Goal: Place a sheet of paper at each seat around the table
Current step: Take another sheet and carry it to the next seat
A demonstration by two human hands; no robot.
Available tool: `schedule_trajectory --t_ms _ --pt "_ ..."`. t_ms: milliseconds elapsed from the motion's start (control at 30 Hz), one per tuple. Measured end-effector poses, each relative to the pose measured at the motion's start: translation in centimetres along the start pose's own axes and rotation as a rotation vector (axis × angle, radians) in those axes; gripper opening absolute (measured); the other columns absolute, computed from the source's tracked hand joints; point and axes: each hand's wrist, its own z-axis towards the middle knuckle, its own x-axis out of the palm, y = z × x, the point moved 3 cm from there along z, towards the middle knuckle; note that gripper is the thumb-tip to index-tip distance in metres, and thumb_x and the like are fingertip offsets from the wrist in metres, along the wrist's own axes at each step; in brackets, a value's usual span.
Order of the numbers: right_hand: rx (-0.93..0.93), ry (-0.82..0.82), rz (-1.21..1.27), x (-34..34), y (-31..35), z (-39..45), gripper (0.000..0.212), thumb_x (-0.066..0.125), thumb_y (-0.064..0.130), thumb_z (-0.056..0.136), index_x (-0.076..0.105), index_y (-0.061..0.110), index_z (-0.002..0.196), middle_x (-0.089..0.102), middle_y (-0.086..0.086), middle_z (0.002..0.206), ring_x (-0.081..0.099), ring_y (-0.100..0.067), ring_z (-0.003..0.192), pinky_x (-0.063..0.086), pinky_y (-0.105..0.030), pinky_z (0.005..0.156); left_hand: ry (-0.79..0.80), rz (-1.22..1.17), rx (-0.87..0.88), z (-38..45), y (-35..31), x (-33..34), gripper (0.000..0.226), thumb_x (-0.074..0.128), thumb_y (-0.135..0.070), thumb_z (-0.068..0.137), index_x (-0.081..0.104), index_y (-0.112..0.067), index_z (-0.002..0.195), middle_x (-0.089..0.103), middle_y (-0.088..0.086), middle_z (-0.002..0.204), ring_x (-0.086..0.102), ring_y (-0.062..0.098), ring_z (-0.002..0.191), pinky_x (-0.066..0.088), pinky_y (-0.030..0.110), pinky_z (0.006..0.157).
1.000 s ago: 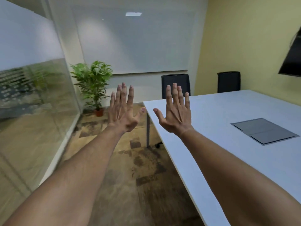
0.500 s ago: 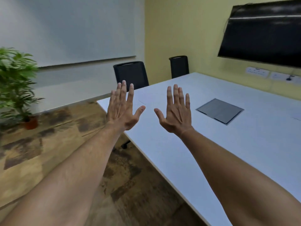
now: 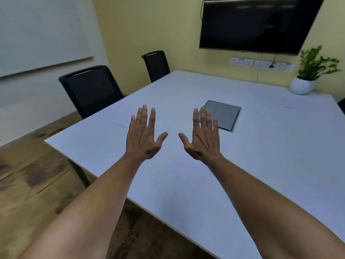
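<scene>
A large white table (image 3: 261, 165) fills the right and middle of the view. My left hand (image 3: 144, 135) and my right hand (image 3: 202, 139) are stretched out above it side by side, backs up, fingers straight and spread, holding nothing. Two black chairs stand along the table's far left side: one nearer (image 3: 89, 88), one farther (image 3: 156, 65). No sheet of paper is in view.
A grey hatch panel (image 3: 223, 114) is set into the table's middle. A white pot with a green plant (image 3: 306, 83) stands at the far right corner. A dark screen (image 3: 257, 23) hangs on the yellow wall above sockets. Wood-pattern floor (image 3: 33, 180) lies left.
My view has swung right, from the glass wall and floor plant to the table, screen and potted plant. Both hands stay raised and spread, now over the table top.
</scene>
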Motion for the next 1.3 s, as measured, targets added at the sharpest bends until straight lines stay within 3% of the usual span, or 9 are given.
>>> schedule_trajectory --t_ms 467,800,933,1067,1167,1300 --pt "0.381 0.114 -0.164 8.1 -4.7 3.6 0.091 0.031 0.064 0.093 -0.004 0.011 0.158 -0.002 -0.014 0.166 -0.004 -0.027 0.154 -0.004 -0.048 0.123 0.211 -0.222 0.279 10.3 -0.6 13.7 0.084 0.023 -0.063 0.094 -0.017 -0.018 0.153 -0.017 0.011 0.162 -0.017 0.023 0.149 -0.012 0.039 0.118" --pt "0.559 0.263 -0.143 14.1 -8.0 2.7 0.092 0.036 0.063 0.093 -0.005 0.012 0.158 -0.002 -0.014 0.166 -0.003 -0.029 0.154 -0.001 -0.047 0.124 0.415 -0.287 0.38 11.5 -2.8 22.8 0.083 0.024 -0.062 0.094 -0.013 -0.017 0.153 -0.015 0.011 0.162 -0.015 0.024 0.149 -0.008 0.04 0.12" --pt "0.618 0.33 -0.074 17.3 -9.6 1.4 0.093 0.044 0.061 0.092 0.0 0.011 0.158 0.006 -0.014 0.166 0.005 -0.029 0.153 0.006 -0.044 0.123 0.501 -0.299 0.364 10.6 -3.5 26.6 0.082 0.026 -0.061 0.095 -0.007 -0.015 0.155 -0.009 0.011 0.163 -0.011 0.024 0.15 -0.004 0.039 0.12" --pt "0.722 0.387 -0.013 20.3 -11.0 0.5 0.088 0.054 0.053 0.09 0.016 0.009 0.156 0.028 -0.014 0.159 0.027 -0.031 0.144 0.027 -0.043 0.113 0.609 -0.338 0.287 10.0 -4.4 30.0 0.081 0.033 -0.057 0.096 -0.001 -0.014 0.155 -0.004 0.011 0.164 -0.005 0.025 0.151 0.005 0.039 0.12" --pt "0.892 0.442 0.123 22.6 -11.8 -0.1 0.074 0.06 0.041 0.092 0.029 0.008 0.151 0.04 -0.014 0.147 0.035 -0.032 0.134 0.033 -0.041 0.106 0.73 -0.35 0.155 9.6 -4.9 32.1 0.078 0.043 -0.053 0.095 0.013 -0.012 0.154 0.008 0.015 0.162 0.008 0.03 0.148 0.019 0.043 0.116" --pt "1.168 0.445 0.312 24.8 -12.3 -0.9 0.057 0.063 0.033 0.092 0.044 0.006 0.138 0.043 -0.017 0.138 0.037 -0.034 0.131 0.039 -0.041 0.1 0.797 -0.347 -0.057 9.3 -5.2 34.0 0.07 0.055 -0.049 0.09 0.034 -0.01 0.144 0.03 0.017 0.144 0.027 0.034 0.133 0.037 0.044 0.102"
